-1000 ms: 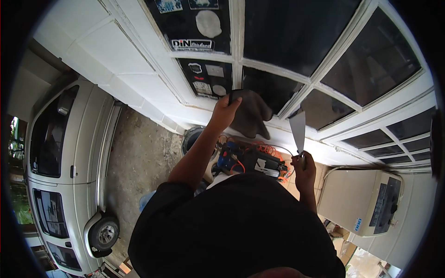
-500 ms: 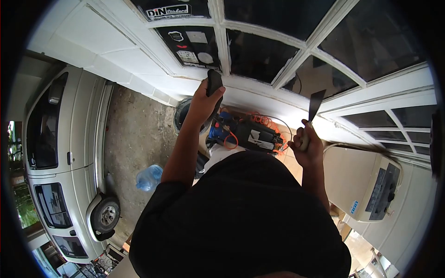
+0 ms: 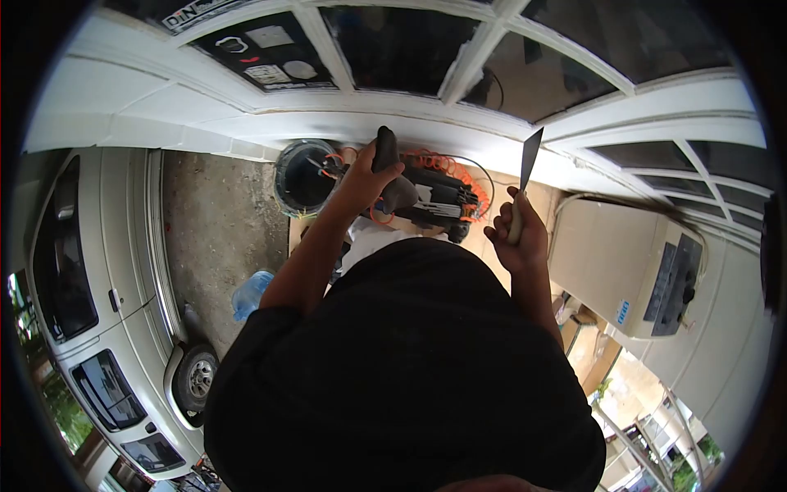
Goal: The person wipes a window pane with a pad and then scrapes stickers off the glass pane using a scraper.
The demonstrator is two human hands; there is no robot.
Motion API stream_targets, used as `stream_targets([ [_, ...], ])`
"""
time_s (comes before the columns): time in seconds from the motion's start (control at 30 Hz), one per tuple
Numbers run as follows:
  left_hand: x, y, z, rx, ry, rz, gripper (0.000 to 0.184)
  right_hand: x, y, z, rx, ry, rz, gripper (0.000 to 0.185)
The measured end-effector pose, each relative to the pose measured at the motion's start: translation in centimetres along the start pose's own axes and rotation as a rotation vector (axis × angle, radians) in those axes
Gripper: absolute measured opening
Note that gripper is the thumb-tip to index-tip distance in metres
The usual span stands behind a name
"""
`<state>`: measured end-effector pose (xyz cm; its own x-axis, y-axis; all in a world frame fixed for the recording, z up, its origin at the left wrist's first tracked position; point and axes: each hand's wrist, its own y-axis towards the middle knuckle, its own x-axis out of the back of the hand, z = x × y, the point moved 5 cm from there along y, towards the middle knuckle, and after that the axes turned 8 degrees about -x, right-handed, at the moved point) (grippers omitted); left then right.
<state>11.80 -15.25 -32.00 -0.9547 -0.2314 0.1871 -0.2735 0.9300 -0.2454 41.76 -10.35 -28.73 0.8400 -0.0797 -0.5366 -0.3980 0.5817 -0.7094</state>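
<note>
My left hand [image 3: 358,184] is closed around a bunched dark grey cloth [image 3: 399,193]; part of it sticks up past the fingers and part hangs below. It is held out in front of the white window frame. In my right hand [image 3: 525,236] is a putty knife [image 3: 531,160], gripped by its pale handle. Its dark blade points up toward the white sill and appears apart from it. The lower end of the handle is partly hidden by my fingers.
Paned windows [image 3: 402,45] stand ahead. Below are a black bucket [image 3: 283,184], coiled orange hose [image 3: 443,161] and a black toolbox [image 3: 434,201]. A beige washing machine [image 3: 602,254] is at right. A blue water jug [image 3: 251,293] and a parked vehicle [image 3: 90,287] are at left.
My view has tilted and shifted, showing more of the bucket. The cloth has turned, with more of it hanging below my left hand. The putty knife stays in my right hand.
</note>
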Motion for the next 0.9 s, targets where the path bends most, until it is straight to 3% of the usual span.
stream_targets([
  [0.17, -6.8, 1.7, 4.1, 0.101, -0.133, 0.207, 0.072, 4.0, -1.8, 0.0, -0.011, 0.039, -0.055, 0.032],
  [0.23, -9.6, 1.9, 4.6, 0.046, -0.067, 0.256, 0.073, 6.0, -2.5, 0.6, -0.005, 0.072, -0.116, 0.031],
  [0.27, -10.9, 1.9, 5.1, 0.053, -0.063, 0.337, 0.061, 7.0, -2.7, 0.9, -0.002, 0.078, -0.110, 0.031],
  [0.43, -14.6, 1.4, 2.4, 0.154, -0.335, 0.485, 0.054, 8.9, -3.9, 2.5, 0.020, 0.072, -0.187, 0.029],
  [0.47, -15.1, 1.3, 2.0, 0.211, -0.464, 0.530, 0.053, 9.1, -3.9, 2.6, 0.009, -0.006, -0.149, 0.032],
  [0.6, -15.0, 3.0, 3.9, 0.181, -0.446, 0.484, 0.055, 8.0, -3.0, 2.5, 0.021, -0.274, -0.153, 0.037],
  [0.67, -14.6, 4.6, 10.1, 0.122, -0.131, 0.400, 0.052, 7.2, -2.4, 2.1, 0.026, -0.302, -0.134, 0.035],
  [0.7, -14.5, 4.6, 13.0, 0.110, -0.130, 0.387, 0.052, 6.7, -2.2, 1.9, 0.028, -0.326, -0.123, 0.033],
  [0.77, -12.6, 4.4, 18.1, 0.003, 0.450, 0.144, 0.049, 5.8, -1.8, 1.7, 0.031, -0.327, -0.106, 0.031],
  [0.83, -10.6, 3.1, 21.7, 0.149, 0.722, 0.137, 0.049, 5.0, -1.5, 1.5, 0.030, -0.340, -0.095, 0.030],
  [0.87, -8.8, 2.7, 21.5, 0.138, 0.717, 0.122, 0.049, 4.6, -1.4, 1.4, 0.035, -0.342, -0.099, 0.029],
  [0.9, -7.4, 2.4, 21.4, 0.144, 0.524, 0.206, 0.046, 4.0, -1.4, 1.4, 0.047, -0.353, -0.089, 0.029],
])
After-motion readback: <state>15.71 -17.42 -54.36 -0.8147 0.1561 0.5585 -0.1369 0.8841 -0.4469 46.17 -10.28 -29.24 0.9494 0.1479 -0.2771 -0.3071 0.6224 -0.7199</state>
